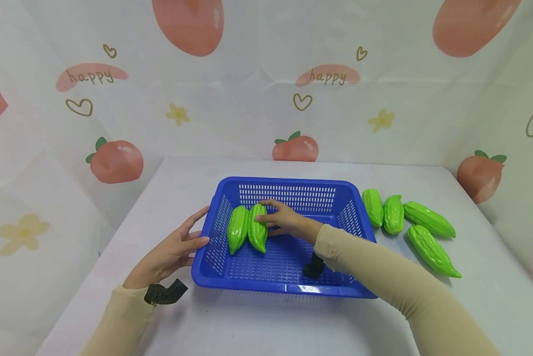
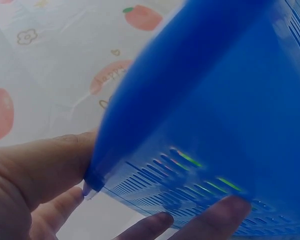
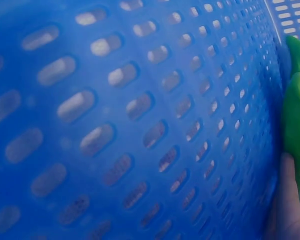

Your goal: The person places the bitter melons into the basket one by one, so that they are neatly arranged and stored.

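A blue slotted basket (image 1: pixel 293 182) stands mid-table. Two green bitter gourds lie side by side at its left end, one by the wall (image 1: pixel 237 231) and one beside it (image 1: pixel 258 236). My right hand (image 1: pixel 264 217) reaches into the basket and grips the second gourd, fingers curled over its top. The right wrist view shows that gourd (image 3: pixel 296 120) against the basket mesh (image 3: pixel 115 125) with a finger (image 3: pixel 287 200) beside it. My left hand (image 1: pixel 204 226) lies with straight fingers against the outside of the basket's left wall (image 2: pixel 230 100); its thumb (image 2: pixel 40 170) touches the rim.
Several more green bitter gourds lie on the white table right of the basket, the nearest (image 1: pixel 373 206) close to its wall and the farthest (image 1: pixel 432 249) toward the front right. A printed fabric backdrop encloses the table at the back and sides.
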### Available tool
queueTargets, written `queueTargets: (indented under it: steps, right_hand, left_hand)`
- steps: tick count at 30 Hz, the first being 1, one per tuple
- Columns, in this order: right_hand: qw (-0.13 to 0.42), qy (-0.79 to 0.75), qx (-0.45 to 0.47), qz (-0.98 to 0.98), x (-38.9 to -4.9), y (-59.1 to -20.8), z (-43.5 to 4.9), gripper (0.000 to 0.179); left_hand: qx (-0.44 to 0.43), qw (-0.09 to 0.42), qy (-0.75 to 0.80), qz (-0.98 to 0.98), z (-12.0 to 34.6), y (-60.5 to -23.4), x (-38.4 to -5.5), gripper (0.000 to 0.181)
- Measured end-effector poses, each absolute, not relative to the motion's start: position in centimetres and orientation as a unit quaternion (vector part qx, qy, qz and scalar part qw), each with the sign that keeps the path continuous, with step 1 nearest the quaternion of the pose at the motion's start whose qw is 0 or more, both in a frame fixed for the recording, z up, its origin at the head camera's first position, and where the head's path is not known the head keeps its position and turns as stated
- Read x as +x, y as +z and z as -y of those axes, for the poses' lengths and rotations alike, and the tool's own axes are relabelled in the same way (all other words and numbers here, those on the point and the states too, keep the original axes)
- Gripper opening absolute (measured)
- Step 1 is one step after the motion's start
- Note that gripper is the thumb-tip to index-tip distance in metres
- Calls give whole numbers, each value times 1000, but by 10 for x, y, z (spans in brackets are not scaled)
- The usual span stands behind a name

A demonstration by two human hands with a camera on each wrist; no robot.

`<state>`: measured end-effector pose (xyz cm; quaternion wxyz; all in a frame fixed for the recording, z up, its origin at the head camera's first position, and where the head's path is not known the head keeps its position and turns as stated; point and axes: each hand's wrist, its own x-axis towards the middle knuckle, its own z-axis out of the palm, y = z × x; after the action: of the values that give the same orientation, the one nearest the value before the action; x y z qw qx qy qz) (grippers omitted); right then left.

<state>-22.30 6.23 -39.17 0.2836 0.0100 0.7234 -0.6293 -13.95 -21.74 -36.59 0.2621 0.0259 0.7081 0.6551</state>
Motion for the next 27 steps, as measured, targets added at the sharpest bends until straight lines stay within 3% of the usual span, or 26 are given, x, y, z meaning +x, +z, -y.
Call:
queueTargets:
  steps: [27]
  right_hand:
    - [290, -610, 2, -737, -223, -389, -64, 60]
  left_hand:
    - [30, 262, 649, -714, 217, -364, -139, 81]
